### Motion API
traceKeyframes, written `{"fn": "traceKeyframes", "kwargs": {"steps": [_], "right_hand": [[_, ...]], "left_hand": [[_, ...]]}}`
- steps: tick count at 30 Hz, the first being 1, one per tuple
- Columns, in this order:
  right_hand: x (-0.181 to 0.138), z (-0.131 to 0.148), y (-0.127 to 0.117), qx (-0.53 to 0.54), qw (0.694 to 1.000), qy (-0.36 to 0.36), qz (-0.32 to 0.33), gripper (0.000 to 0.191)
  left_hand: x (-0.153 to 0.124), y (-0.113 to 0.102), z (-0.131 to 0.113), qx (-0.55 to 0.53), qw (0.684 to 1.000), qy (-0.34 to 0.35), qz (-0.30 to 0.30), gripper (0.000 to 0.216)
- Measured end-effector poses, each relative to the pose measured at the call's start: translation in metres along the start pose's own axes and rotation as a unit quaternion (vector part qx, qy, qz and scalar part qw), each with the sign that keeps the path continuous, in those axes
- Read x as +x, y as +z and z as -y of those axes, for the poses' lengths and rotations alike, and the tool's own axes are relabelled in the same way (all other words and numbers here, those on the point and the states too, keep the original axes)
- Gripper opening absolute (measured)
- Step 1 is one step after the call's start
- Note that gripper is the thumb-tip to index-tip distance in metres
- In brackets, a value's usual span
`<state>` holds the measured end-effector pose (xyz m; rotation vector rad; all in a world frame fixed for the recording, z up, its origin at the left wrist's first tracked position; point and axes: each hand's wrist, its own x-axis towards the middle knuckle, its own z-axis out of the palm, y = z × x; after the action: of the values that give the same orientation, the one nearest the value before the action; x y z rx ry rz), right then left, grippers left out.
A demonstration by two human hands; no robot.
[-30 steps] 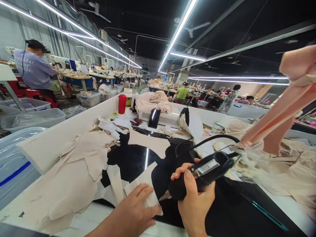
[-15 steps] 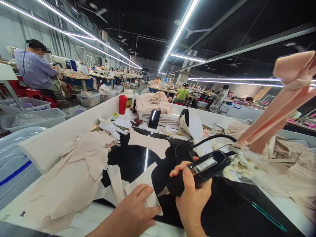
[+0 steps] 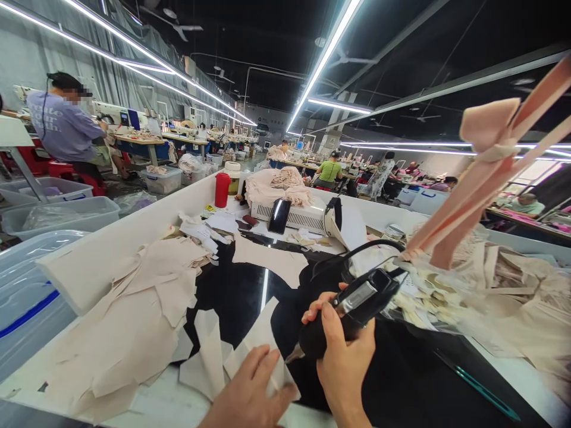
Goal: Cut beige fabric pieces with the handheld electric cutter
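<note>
At the far left I saw a clear plastic tub with a blue band (image 3: 27, 297), cut off by the frame edge. Beside it, a heap of cream fabric offcuts (image 3: 134, 315) covered the near left part of the glossy black bench (image 3: 241, 285) and hid the surface beneath. The left hand (image 3: 250, 392) came in from the bottom edge with its wrist out of frame. It lay flat and released, fingers spread, pressing on a pale cream cut fabric piece (image 3: 262, 333) at the near edge of the bench. The palm hid the piece's lower part.

Just right of it, the right hand (image 3: 345, 365) was clenched round the rounded grip of a black handheld cutting tool with a silver plate (image 3: 357, 300), held tilted above the bench. Its thin metal tip (image 3: 294, 355) pointed down and left, just beside the fabric piece, though I could not tell whether they touched. The tool's black cord (image 3: 375, 248) looped away behind it. At the far right a bundle of pink fabric strips (image 3: 473, 190) hung blurred, its top cut off by the frame.
</note>
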<state>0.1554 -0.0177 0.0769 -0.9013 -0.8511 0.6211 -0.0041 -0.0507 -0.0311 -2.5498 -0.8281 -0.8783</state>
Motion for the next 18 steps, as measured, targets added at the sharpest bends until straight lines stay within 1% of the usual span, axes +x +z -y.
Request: {"fn": "traceKeyframes", "kwargs": {"steps": [3,5,7,10,12,13,14,18], "right_hand": [[-0.003,0.002,-0.007,0.004,1.0,-0.004,0.001,0.044],[-0.005,0.003,-0.009,0.007,1.0,-0.007,-0.001,0.045],[-0.006,0.004,-0.01,0.009,1.0,-0.005,-0.005,0.047],[-0.007,0.004,-0.01,0.005,1.0,0.001,-0.01,0.048],[-0.007,0.004,-0.01,-0.001,1.0,0.0,-0.009,0.047],[-0.007,0.004,-0.01,-0.002,1.0,-0.002,-0.008,0.047],[-0.007,0.003,-0.011,-0.003,1.0,-0.004,-0.006,0.047],[-0.007,0.002,-0.011,-0.006,1.0,-0.01,-0.006,0.046]], "left_hand": [[-0.007,0.002,-0.01,0.047,0.999,-0.003,-0.026,0.037],[-0.002,-0.003,-0.012,0.026,0.999,-0.019,-0.039,0.026],[0.009,-0.01,-0.009,-0.008,0.999,-0.029,-0.029,0.023],[0.025,-0.018,-0.001,-0.022,1.0,-0.008,0.007,0.018],[0.028,-0.02,0.005,-0.03,0.999,0.008,0.021,0.009],[0.028,-0.021,0.007,-0.04,0.999,0.002,0.03,0.005],[0.027,-0.021,0.009,-0.051,0.998,-0.01,0.038,0.004],[0.021,-0.024,0.012,-0.097,0.991,-0.065,0.064,0.016]]}}
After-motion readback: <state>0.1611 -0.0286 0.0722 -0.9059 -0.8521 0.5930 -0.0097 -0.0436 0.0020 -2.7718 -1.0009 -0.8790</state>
